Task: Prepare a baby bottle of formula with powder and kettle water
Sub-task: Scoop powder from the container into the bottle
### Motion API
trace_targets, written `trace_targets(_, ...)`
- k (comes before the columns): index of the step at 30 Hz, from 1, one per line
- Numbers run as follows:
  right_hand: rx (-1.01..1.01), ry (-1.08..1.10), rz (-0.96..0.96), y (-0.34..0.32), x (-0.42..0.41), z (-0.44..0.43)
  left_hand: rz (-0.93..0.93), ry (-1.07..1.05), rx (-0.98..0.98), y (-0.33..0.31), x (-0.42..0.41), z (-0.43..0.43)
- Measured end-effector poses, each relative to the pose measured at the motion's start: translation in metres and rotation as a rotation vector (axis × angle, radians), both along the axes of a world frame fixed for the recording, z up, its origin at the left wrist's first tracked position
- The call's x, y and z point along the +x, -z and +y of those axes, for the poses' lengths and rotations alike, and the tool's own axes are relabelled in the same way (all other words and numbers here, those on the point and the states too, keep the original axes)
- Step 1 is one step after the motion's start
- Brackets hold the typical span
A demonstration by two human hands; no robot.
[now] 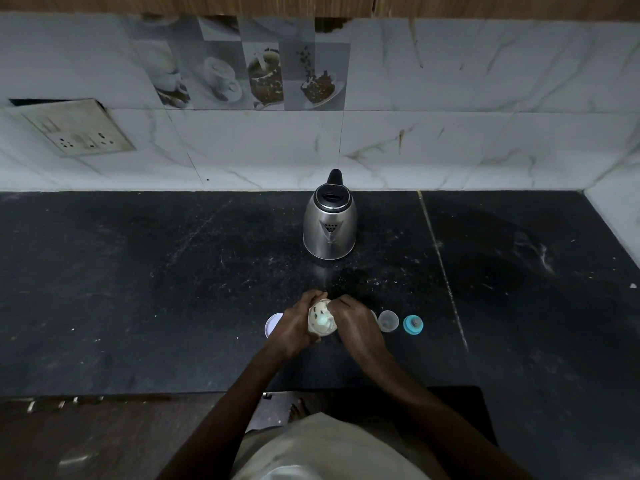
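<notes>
My left hand [294, 330] and my right hand [356, 325] both grip a pale rounded container [321, 320] with dark marks and a light green spot, low over the black counter [173, 289]. Whether it is the bottle or the powder holder I cannot tell. A white round lid [272, 325] lies just left of my left hand, partly hidden by it. To the right of my right hand stand a clear cap [388, 320] and a blue bottle ring with its teat [413, 324]. The steel kettle [329, 221], lid shut, stands further back with its spout towards me.
A tiled wall runs along the back of the counter, with a socket plate [79, 128] at the left. Another wall closes the counter's right end. The counter's front edge [138, 393] lies just below my forearms. White specks dust the counter near the kettle.
</notes>
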State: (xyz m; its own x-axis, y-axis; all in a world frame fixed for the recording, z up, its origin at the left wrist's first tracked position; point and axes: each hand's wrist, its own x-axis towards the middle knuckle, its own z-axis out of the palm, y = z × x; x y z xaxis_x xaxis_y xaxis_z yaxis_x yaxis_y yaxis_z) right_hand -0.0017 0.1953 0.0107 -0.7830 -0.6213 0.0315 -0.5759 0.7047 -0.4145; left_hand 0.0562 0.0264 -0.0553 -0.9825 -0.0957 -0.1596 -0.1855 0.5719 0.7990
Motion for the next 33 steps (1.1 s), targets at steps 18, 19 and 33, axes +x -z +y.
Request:
trace_targets(18, 0.369, -0.122, 0.055, 0.002, 0.014, -0.013, 0.042, 0.081, -0.052, 0.000, 0.008, 0.006)
trace_targets(19, 0.361, -0.112, 0.062, 0.002, 0.016, -0.014, 0.058, 0.096, -0.069, 0.000, 0.009, 0.007)
trace_targets(33, 0.256, 0.136, -0.117, 0.014, 0.020, -0.010, 0.044, 0.119, -0.073, -0.010, 0.011, 0.012)
